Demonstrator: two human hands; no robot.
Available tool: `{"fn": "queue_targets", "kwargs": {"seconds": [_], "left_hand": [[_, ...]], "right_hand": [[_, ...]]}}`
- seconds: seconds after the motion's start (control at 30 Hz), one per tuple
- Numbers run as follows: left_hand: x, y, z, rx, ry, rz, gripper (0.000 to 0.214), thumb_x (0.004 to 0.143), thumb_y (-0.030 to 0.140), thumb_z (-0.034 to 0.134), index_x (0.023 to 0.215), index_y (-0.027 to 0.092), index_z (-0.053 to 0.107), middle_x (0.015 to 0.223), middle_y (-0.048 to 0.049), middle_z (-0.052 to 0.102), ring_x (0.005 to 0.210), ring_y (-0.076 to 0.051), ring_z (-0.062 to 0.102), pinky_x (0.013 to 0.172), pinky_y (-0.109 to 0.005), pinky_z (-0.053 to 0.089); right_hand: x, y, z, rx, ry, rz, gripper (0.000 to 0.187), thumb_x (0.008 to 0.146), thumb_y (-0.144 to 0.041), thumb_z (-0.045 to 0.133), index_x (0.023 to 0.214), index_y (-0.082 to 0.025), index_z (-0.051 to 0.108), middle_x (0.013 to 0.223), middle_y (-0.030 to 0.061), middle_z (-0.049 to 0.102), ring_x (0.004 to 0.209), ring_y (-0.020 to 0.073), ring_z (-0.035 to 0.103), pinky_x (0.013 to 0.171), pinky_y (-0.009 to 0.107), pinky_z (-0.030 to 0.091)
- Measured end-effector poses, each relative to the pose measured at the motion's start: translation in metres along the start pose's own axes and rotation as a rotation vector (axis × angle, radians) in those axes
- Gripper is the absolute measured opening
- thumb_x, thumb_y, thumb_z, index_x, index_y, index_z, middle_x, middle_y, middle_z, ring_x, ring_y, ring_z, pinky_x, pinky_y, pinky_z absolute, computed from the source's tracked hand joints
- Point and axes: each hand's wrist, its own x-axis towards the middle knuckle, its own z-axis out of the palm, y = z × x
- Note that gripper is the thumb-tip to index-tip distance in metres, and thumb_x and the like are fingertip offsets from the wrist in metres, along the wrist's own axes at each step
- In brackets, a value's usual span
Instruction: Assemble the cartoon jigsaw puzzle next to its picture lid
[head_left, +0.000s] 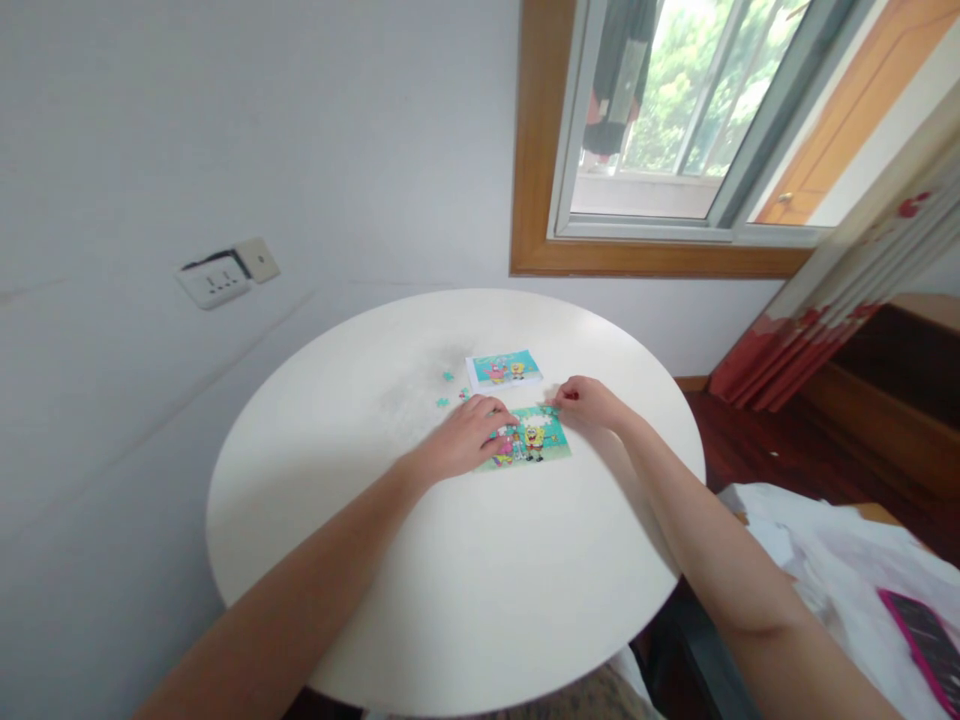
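A partly assembled jigsaw puzzle (553, 447) with cartoon figures on a teal ground lies on the round white table. White gaps show along its upper part. My left hand (474, 437) rests over the puzzle's left side, fingers spread and lying on it, hiding that part. At the upper right corner, my right hand (586, 402) has its fingers closed in a pinch; whatever is between them is too small to make out. Just behind the puzzle lies a flat box or card (504, 369) with a matching picture. Loose puzzle pieces (443, 402) lie left of it.
The white table (450, 600) has a rounded edge and stands by a wall with a socket (216, 282). A window (660, 120) and a curtain (817, 290) are to the right. Lower right, a pink-edged phone (924, 640) lies on white cloth or plastic.
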Motion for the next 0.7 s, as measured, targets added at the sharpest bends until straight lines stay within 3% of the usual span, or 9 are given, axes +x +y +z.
{"fn": "queue_targets", "kwargs": {"seconds": [0.4,0.7], "left_hand": [[0.001,-0.007,0.004,-0.049,0.014,-0.031,0.027,0.09,0.025,0.049,0.114,0.025,0.061,0.11,-0.0056,0.057,0.109,-0.021,0.048,0.1,-0.039,0.034],[0.001,-0.005,0.005,-0.049,0.019,-0.035,0.03,0.086,0.023,0.053,0.115,0.024,0.06,0.11,-0.0057,0.057,0.108,-0.022,0.049,0.1,-0.04,0.035]], "right_hand": [[-0.001,-0.014,0.01,0.022,-0.053,-0.027,0.03,0.076,-0.039,0.058,0.058,-0.016,0.058,0.059,-0.0008,0.054,0.057,0.0097,0.043,0.055,0.023,0.028],[-0.001,-0.014,0.013,0.014,-0.008,-0.027,0.031,0.078,-0.039,0.056,0.058,-0.016,0.058,0.06,-0.0011,0.053,0.056,0.0094,0.04,0.054,0.023,0.027]]}}
